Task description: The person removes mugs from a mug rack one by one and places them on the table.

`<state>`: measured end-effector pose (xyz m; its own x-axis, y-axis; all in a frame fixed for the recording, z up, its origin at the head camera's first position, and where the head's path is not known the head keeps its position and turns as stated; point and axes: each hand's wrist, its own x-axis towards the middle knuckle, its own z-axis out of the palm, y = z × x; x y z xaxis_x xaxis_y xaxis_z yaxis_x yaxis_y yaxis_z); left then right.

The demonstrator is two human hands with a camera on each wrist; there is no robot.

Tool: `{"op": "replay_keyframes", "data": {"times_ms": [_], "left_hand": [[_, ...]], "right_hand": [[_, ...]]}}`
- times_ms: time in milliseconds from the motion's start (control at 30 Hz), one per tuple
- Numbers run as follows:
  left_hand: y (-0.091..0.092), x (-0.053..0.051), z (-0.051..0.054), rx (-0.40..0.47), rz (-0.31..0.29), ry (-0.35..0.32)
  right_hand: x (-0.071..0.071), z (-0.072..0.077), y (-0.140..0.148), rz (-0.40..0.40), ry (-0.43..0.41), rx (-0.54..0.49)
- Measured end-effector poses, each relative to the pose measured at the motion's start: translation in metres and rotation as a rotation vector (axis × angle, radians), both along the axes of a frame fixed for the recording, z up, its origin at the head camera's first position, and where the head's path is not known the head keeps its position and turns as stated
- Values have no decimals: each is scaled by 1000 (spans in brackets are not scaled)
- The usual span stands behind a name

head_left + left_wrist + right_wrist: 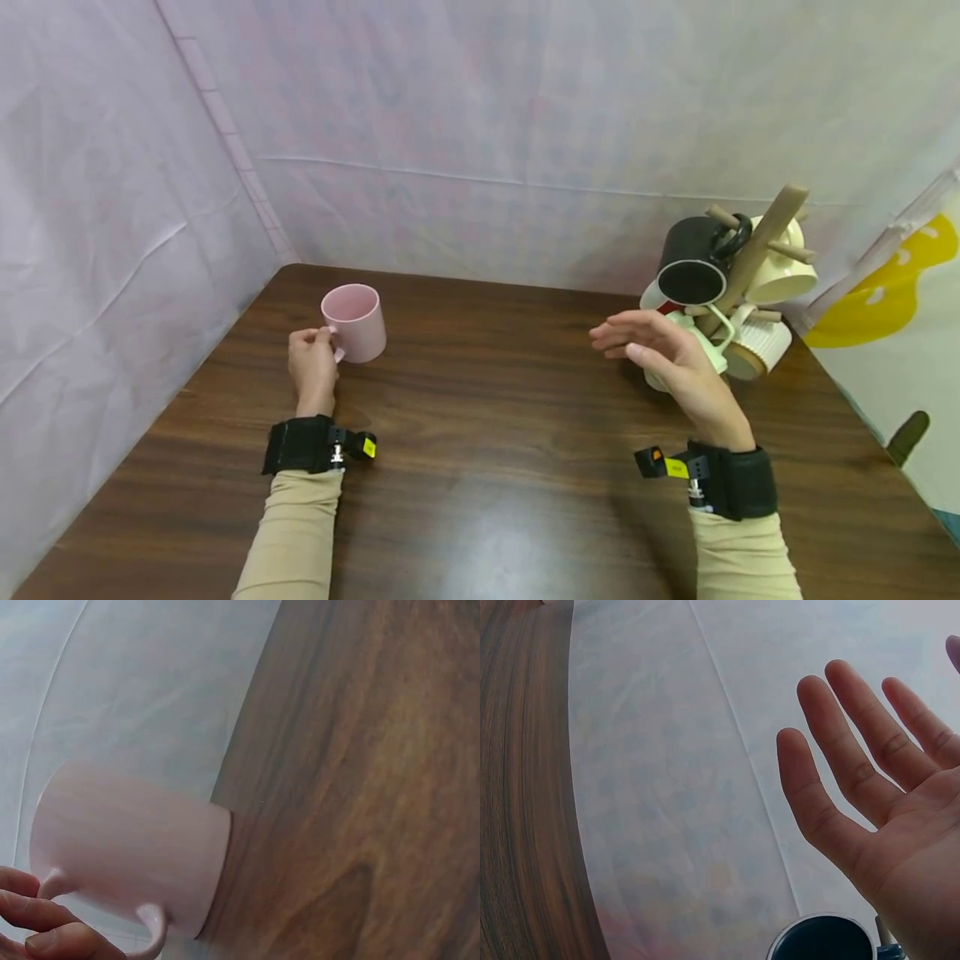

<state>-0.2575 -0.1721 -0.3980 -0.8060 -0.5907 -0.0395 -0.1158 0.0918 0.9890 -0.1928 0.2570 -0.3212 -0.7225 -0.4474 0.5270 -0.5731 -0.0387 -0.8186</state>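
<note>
A pink mug [362, 329] stands upright at the table's far left, its handle toward my left hand [312, 367]. The fingers of that hand hold the handle, as the left wrist view also shows beside the mug's wall [135, 847]. On the right, my right hand [678, 362] is raised with its fingers extended and slightly spread, holding nothing. It is nearest to a wooden mug tree [757, 237] and covers part of a pale green mug [712, 354] there. In the right wrist view the palm and fingers of the right hand [885, 772] show, with the dark mug below.
The mug tree also bears a black mug [692, 262], a cream mug [783, 275] and a white ribbed mug [761, 346]. A pale cloth [480, 133] hangs behind the dark wooden table [487, 417]. A yellow shape [873, 308] marks the cloth at right.
</note>
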Motion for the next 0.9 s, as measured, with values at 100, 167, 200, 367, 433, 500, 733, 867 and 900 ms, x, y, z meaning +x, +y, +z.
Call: {"op": "replay_keyframes", "data": {"times_ms": [100, 167, 200, 367, 433, 500, 733, 867, 900], "left_hand": [[1, 0, 1, -20, 38, 14], [3, 0, 2, -30, 56, 29], [4, 0, 2, -32, 71, 43], [6, -1, 1, -76, 187, 138], [5, -3, 1, -97, 229, 178], [5, -3, 3, -100, 247, 211], [9, -1, 15, -58, 199, 308], [14, 1, 23, -94, 157, 373], [15, 2, 25, -109, 146, 390]], "right_hand": [[0, 0, 0, -18, -19, 17], [0, -1, 1, -17, -19, 18], [-1, -2, 2, -12, -15, 12], [-1, -4, 2, 7, 1, 1], [-1, -3, 2, 0, -1, 5], [-1, -2, 1, -5, -4, 6], [-2, -1, 1, -3, 3, -2], [-2, -2, 2, -20, 3, -8], [-2, -2, 3, -25, 6, -10]]}}
